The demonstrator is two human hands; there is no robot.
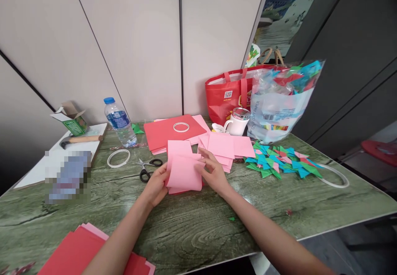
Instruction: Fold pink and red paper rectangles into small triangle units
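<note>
Both my hands hold a small stack of pink paper squares [182, 169] just above the green wood-grain table [201, 229]. My left hand [156, 188] grips the stack's left edge from below, fingers curled behind it. My right hand [212, 171] pinches the right edge, thumb on top of the front sheet. Behind the stack lie more loose pink squares [229, 147] and a pile of red sheets [167, 133] with a clear tape ring [181, 127] on top.
Black scissors [148, 168] and a white tape ring [118, 158] lie left of my hands. A water bottle [119, 122], a white mug [237, 122], a red bag [229, 95], a plastic bag [279, 101], folded colored paper pieces [279, 161] and red sheets [77, 252] surround them.
</note>
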